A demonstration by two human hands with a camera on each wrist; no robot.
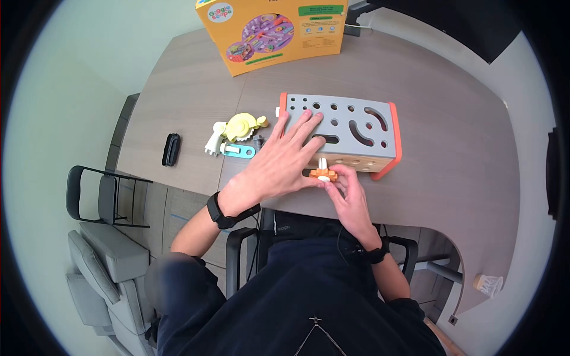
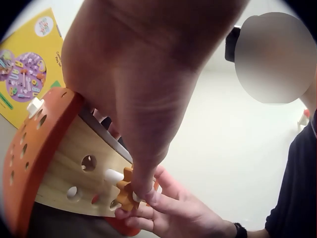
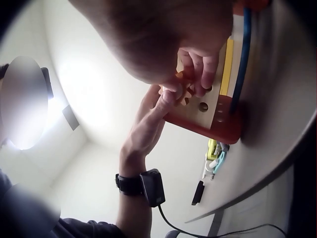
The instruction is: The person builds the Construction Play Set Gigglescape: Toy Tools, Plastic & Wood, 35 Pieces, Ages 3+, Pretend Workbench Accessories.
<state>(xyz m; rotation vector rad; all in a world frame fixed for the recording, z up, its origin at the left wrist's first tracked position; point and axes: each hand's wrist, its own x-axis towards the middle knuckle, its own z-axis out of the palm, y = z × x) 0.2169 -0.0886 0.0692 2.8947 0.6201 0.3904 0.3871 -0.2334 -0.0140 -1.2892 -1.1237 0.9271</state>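
One orange gear (image 2: 127,194) sits at the front of the toy workbench (image 1: 343,132), with a white bolt (image 2: 113,176) through it whose shaft points toward the wooden front panel (image 2: 69,169). Fixing the gear to that panel looks like the step in hand; whether the shaft tip has entered a hole cannot be told. As I judge it, the next move calls for lining the shaft up with a hole and pushing straight in, the bench braced meanwhile.

Seen from the head camera, with the gear as the clock's centre, the right hand (image 1: 351,199) comes in from between four and five o'clock, its thumb and fingers closed in a pinch on the gear. The left hand (image 1: 279,163) lies between nine and ten, fingers straight and spread over the bench's grey top, gripping nothing there, its thumb reaching down to the bolt head.

Further out, the bench body fills twelve to one o'clock. A yellow disc piece (image 1: 240,126) and a teal strip (image 1: 242,152) lie around ten, a black case (image 1: 171,149) beyond them between nine and ten, and the yellow carton (image 1: 285,62) stands between eleven and twelve.
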